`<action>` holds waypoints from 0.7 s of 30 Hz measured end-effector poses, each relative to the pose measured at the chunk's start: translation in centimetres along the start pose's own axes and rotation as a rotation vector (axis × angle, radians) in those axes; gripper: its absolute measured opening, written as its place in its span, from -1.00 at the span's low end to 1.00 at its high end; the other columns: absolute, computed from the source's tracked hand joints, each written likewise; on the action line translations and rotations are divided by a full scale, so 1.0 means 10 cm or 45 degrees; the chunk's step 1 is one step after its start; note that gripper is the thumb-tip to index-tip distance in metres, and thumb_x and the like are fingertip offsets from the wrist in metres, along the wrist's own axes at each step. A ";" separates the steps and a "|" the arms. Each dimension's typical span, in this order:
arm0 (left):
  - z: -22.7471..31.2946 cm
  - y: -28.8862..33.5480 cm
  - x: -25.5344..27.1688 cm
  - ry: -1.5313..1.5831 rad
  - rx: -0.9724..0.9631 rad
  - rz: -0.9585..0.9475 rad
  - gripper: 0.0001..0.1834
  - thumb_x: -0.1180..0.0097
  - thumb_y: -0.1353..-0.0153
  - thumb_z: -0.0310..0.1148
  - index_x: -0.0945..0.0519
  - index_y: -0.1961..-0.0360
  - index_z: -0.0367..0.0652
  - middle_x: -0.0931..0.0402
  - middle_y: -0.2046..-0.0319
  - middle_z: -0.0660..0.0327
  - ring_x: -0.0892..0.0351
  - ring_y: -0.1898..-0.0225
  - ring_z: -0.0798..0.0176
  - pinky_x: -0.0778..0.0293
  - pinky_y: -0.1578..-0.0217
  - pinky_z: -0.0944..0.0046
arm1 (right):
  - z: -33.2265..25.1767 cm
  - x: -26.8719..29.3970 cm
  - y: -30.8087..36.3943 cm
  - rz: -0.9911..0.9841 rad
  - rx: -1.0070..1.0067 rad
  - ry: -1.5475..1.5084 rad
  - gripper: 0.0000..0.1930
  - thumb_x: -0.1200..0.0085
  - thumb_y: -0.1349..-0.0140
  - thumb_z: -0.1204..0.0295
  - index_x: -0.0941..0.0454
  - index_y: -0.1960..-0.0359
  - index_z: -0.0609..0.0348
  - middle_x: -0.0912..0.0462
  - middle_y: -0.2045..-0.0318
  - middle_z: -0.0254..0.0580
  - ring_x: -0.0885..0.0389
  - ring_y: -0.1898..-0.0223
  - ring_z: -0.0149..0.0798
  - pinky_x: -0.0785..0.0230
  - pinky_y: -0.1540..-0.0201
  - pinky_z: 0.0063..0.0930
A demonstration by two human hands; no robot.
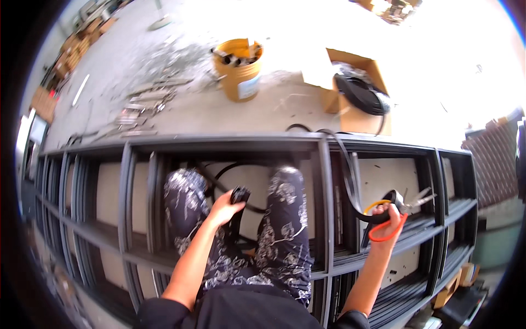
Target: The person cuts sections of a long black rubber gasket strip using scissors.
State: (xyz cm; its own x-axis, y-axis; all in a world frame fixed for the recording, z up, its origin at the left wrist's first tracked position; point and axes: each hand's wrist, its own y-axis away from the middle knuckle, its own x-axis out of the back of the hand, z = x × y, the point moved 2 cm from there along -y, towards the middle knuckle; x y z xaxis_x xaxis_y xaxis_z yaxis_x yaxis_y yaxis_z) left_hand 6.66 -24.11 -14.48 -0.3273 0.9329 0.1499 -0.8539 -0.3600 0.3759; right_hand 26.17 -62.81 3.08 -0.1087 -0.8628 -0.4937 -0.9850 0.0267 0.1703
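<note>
Right hand [387,223] grips orange-handled scissors [402,211] beside the black rubber strip [344,164], which runs from the cardboard box [359,96] down into the dark metal frame [323,181], while my left hand [226,207] is closed around the strip's loose end [240,195] between my knees. I judge the blades could nick the strip or my fingers, since both sit close together. Slack could also snag on a frame bar and tug free.
</note>
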 end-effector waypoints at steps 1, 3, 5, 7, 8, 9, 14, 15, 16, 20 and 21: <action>-0.08 -0.06 0.09 -0.112 -0.022 0.112 -0.55 -0.26 -0.10 -0.37 -0.54 -0.04 -0.25 -0.65 0.14 0.11 -0.59 0.10 0.24 -0.42 -0.01 0.26 | 0.01 -0.04 0.04 -0.005 -0.032 -0.015 -0.88 -0.05 -0.24 0.50 -0.49 0.34 0.35 -0.53 0.47 -0.14 -0.53 0.41 -0.24 -0.46 0.25 -0.39; -0.02 -0.15 0.19 -0.171 -0.099 0.192 -0.58 -0.26 -0.10 -0.33 -0.56 0.01 -0.25 -0.65 0.20 0.03 -0.62 0.14 0.14 -0.45 0.06 0.23 | 0.04 0.03 0.02 -0.072 -0.066 0.038 -0.87 -0.06 -0.27 0.46 -0.47 0.32 0.30 -0.51 0.44 -0.20 -0.51 0.38 -0.29 -0.43 0.22 -0.43; 0.05 -0.19 0.30 -0.220 -0.152 0.374 -0.61 -0.27 -0.11 -0.29 -0.57 0.06 -0.23 -0.65 0.25 0.05 -0.63 0.19 0.11 -0.45 0.10 0.22 | 0.11 0.02 0.05 -0.145 -0.088 0.082 -0.87 -0.06 -0.31 0.42 -0.45 0.32 0.24 -0.50 0.43 -0.25 -0.49 0.37 -0.34 -0.41 0.19 -0.45; 0.02 -0.20 0.44 -0.097 -0.184 0.483 -0.67 -0.28 -0.16 -0.34 -0.59 0.07 -0.24 -0.64 0.23 0.16 -0.59 0.17 0.25 -0.44 0.08 0.28 | 0.17 -0.05 0.10 -0.147 -0.122 0.084 -0.86 -0.06 -0.31 0.41 -0.46 0.33 0.24 -0.50 0.43 -0.25 -0.49 0.37 -0.34 -0.41 0.20 -0.44; 0.01 -0.21 0.52 0.021 -0.203 0.528 -0.72 -0.27 -0.19 -0.40 -0.59 0.08 -0.23 -0.63 0.22 0.27 -0.54 0.16 0.38 -0.42 0.06 0.33 | 0.19 -0.09 0.12 -0.165 -0.142 0.090 -0.86 -0.06 -0.30 0.41 -0.46 0.34 0.24 -0.50 0.43 -0.25 -0.49 0.37 -0.33 -0.41 0.20 -0.44; 0.01 -0.22 0.64 0.009 -0.255 0.647 -0.79 -0.27 -0.22 -0.39 -0.63 0.14 -0.22 -0.64 0.27 0.31 -0.55 0.23 0.41 -0.44 0.12 0.34 | 0.23 -0.15 0.13 -0.179 -0.111 0.163 -0.84 -0.07 -0.30 0.40 -0.47 0.36 0.25 -0.50 0.44 -0.24 -0.49 0.36 -0.33 -0.41 0.20 -0.45; 0.50 0.02 1.36 0.144 -0.292 0.856 -0.84 -0.34 -0.16 -0.38 -0.65 0.29 -0.22 -0.65 0.37 0.30 -0.58 0.37 0.42 -0.47 0.30 0.36 | 0.40 -0.21 0.01 -0.139 -0.037 0.237 -0.90 -0.05 -0.25 0.49 -0.43 0.33 0.26 -0.49 0.45 -0.19 -0.47 0.39 -0.31 -0.39 0.20 -0.42; 0.58 0.06 1.50 0.234 -0.416 0.925 -0.83 -0.37 -0.14 -0.36 -0.65 0.37 -0.21 -0.64 0.42 0.30 -0.56 0.41 0.42 -0.46 0.33 0.37 | 0.40 -0.22 -0.02 -0.179 -0.020 0.259 -0.91 -0.05 -0.25 0.50 -0.42 0.33 0.25 -0.49 0.45 -0.20 -0.46 0.40 -0.32 -0.38 0.19 -0.43; 0.74 0.15 1.64 0.232 -0.385 0.937 -0.82 -0.37 -0.14 -0.35 -0.66 0.36 -0.23 -0.65 0.41 0.29 -0.57 0.40 0.41 -0.47 0.32 0.35 | 0.41 -0.26 -0.03 -0.219 0.000 0.272 -0.92 -0.04 -0.24 0.51 -0.41 0.32 0.25 -0.49 0.45 -0.20 -0.46 0.40 -0.32 -0.38 0.19 -0.44; 1.12 0.49 2.16 -0.002 -0.576 1.234 -0.80 -0.38 -0.13 -0.34 -0.65 0.34 -0.24 -0.65 0.44 0.28 -0.57 0.42 0.37 -0.48 0.30 0.30 | 0.52 -0.36 -0.12 -0.261 0.004 0.279 -0.92 -0.03 -0.25 0.52 -0.42 0.29 0.25 -0.48 0.45 -0.21 -0.45 0.42 -0.33 -0.37 0.21 -0.45; 1.21 0.60 2.29 -0.038 -0.567 1.179 -0.75 -0.40 -0.11 -0.36 -0.63 0.26 -0.25 -0.65 0.40 0.26 -0.57 0.39 0.38 -0.47 0.29 0.33 | 0.54 -0.32 -0.17 -0.348 -0.018 0.288 -0.87 -0.05 -0.29 0.45 -0.46 0.31 0.30 -0.51 0.42 -0.18 -0.48 0.37 -0.30 -0.39 0.16 -0.44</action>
State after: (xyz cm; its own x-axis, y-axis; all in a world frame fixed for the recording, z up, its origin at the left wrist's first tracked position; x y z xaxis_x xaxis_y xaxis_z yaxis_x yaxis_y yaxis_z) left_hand -1.06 -4.94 2.31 -0.9289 0.2874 0.2337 -0.3461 -0.8981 -0.2712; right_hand 27.43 -57.31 -0.25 0.1924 -0.9272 -0.3213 -0.9716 -0.2260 0.0703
